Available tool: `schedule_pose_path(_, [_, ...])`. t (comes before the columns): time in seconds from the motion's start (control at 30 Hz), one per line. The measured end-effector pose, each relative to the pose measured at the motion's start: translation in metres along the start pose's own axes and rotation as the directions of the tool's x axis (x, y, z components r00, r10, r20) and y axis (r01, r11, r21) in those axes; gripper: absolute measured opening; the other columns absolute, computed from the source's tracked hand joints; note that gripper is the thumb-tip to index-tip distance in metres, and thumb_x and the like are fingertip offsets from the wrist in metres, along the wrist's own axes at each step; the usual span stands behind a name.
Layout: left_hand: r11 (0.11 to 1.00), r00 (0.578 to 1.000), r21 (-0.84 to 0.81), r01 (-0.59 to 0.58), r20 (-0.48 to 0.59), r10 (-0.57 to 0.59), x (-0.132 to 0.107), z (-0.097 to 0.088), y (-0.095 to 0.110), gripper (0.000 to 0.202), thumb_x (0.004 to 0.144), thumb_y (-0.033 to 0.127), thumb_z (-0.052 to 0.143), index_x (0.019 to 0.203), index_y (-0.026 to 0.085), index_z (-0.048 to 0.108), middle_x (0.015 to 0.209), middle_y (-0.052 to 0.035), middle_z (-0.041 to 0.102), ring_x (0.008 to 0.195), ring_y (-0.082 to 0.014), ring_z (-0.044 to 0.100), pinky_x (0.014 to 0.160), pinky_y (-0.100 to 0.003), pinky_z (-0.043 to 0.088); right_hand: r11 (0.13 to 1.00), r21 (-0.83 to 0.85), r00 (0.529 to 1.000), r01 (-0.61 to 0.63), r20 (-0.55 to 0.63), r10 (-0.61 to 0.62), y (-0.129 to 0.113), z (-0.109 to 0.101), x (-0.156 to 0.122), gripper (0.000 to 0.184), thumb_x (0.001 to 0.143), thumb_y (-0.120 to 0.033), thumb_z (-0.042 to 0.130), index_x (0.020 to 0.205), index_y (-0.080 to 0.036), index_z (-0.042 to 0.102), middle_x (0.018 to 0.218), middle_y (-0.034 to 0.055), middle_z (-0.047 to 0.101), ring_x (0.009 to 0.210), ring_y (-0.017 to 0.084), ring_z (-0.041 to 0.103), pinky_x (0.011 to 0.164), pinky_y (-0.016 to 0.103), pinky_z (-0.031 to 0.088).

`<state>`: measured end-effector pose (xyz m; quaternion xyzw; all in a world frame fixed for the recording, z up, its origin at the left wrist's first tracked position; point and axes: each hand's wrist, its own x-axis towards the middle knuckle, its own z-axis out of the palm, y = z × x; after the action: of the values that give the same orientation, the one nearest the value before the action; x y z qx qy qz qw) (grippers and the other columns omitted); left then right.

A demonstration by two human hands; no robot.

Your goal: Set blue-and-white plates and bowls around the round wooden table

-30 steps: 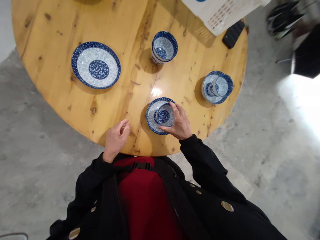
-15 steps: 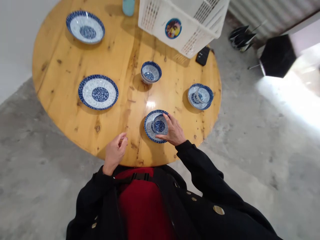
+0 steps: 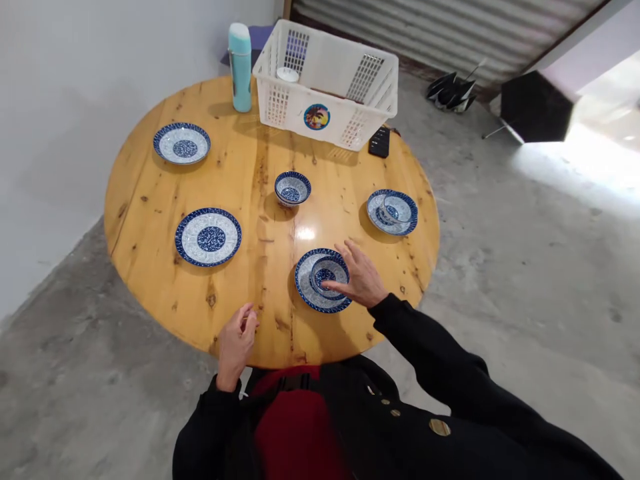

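A small blue-and-white bowl stands upright on a blue-rimmed plate near the table's front edge. My right hand hovers at the right side of this bowl, thumb and fingers spread apart with nothing in them. The thumb overlaps the bowl in view; whether it touches the rim I cannot tell. To the left, by the front edge of the table, my left hand is loosely curled with nothing visible in it. A flat blue-and-white plate lies beyond my left hand.
On the round wooden table are a bowl in the middle, a deep plate at far left, and a dish holding a bowl. A white basket, turquoise flask and black phone stand behind. Umbrellas lie on the floor.
My right hand has opened and drawn back slightly to the right from the small bowl, which stays on its plate. The camera has tilted up, showing the flask and basket more fully.
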<state>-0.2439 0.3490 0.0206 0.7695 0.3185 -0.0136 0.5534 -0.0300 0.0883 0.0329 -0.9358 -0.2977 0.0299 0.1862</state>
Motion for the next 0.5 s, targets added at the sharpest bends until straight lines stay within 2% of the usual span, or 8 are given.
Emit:
schedule_pose_path(0.1, [0.999, 1.000, 0.015, 0.031, -0.006, -0.031, 0.001, -0.006, -0.003, 0.051, 0.093, 0.051, 0.047, 0.123, 0.014, 0.065, 0.104, -0.0126, 0.078, 0.086, -0.0231, 0.077, 0.081, -0.036, 0.058, 0.982, 0.149, 0.993, -0.117, -0.014, 0.120, 0.006, -0.010, 0.050, 0.076, 0.088, -0.058, 0.064, 0.147, -0.013, 0.048, 0.139, 0.0218, 0.060, 0.115, 0.033, 0.067, 0.097, 0.050, 0.054])
schedule_pose_path(0.17, [0.999, 0.999, 0.030, 0.034, -0.009, -0.034, 0.003, -0.009, -0.002, 0.051, 0.093, 0.052, 0.047, 0.123, 0.015, 0.066, 0.103, -0.0123, 0.078, 0.087, -0.0236, 0.077, 0.080, -0.036, 0.059, 0.940, 0.233, 0.968, -0.251, 0.055, 0.244, 0.009, -0.013, 0.094, 0.060, 0.093, -0.050, 0.061, 0.139, -0.010, 0.055, 0.117, 0.0177, 0.072, 0.095, 0.026, 0.073, 0.089, 0.042, 0.057])
schedule_pose_path(0.23, [0.999, 0.999, 0.042, 0.028, -0.023, -0.027, 0.004, -0.009, 0.000, 0.051, 0.092, 0.053, 0.048, 0.122, 0.015, 0.066, 0.102, -0.0118, 0.078, 0.086, -0.0237, 0.077, 0.077, -0.035, 0.059, 0.881, 0.287, 0.927, -0.375, 0.144, 0.348, 0.008, -0.013, 0.138, 0.048, 0.098, -0.043, 0.057, 0.130, -0.007, 0.061, 0.098, 0.0143, 0.076, 0.083, 0.022, 0.074, 0.085, 0.035, 0.057])
schedule_pose_path(0.3, [0.999, 0.999, 0.043, 0.020, -0.041, -0.018, 0.005, -0.008, 0.003, 0.051, 0.092, 0.053, 0.048, 0.121, 0.015, 0.067, 0.102, -0.0121, 0.078, 0.085, -0.0235, 0.076, 0.076, -0.036, 0.059, 0.839, 0.297, 0.889, -0.457, 0.192, 0.416, 0.004, -0.011, 0.176, 0.044, 0.100, -0.041, 0.055, 0.126, -0.005, 0.062, 0.090, 0.0129, 0.076, 0.078, 0.020, 0.074, 0.083, 0.032, 0.056])
schedule_pose_path(0.37, [0.999, 0.998, 0.043, 0.023, -0.053, -0.021, 0.005, -0.007, 0.006, 0.052, 0.092, 0.054, 0.048, 0.121, 0.015, 0.066, 0.102, -0.0126, 0.078, 0.085, -0.0237, 0.076, 0.077, -0.036, 0.059, 0.823, 0.269, 0.866, -0.500, 0.191, 0.463, -0.002, -0.006, 0.205, 0.047, 0.100, -0.043, 0.055, 0.128, -0.006, 0.061, 0.089, 0.0130, 0.076, 0.077, 0.019, 0.074, 0.084, 0.032, 0.055])
schedule_pose_path(0.5, [0.996, 0.996, 0.065, 0.064, -0.064, -0.059, 0.003, -0.004, 0.008, 0.054, 0.091, 0.055, 0.046, 0.121, 0.015, 0.066, 0.090, -0.0107, 0.078, 0.087, -0.0245, 0.076, 0.079, -0.036, 0.059, 0.835, 0.187, 0.853, -0.517, 0.197, 0.484, -0.008, 0.006, 0.239, 0.047, 0.100, -0.045, 0.054, 0.127, -0.007, 0.060, 0.096, 0.0161, 0.076, 0.085, 0.023, 0.075, 0.090, 0.035, 0.053])
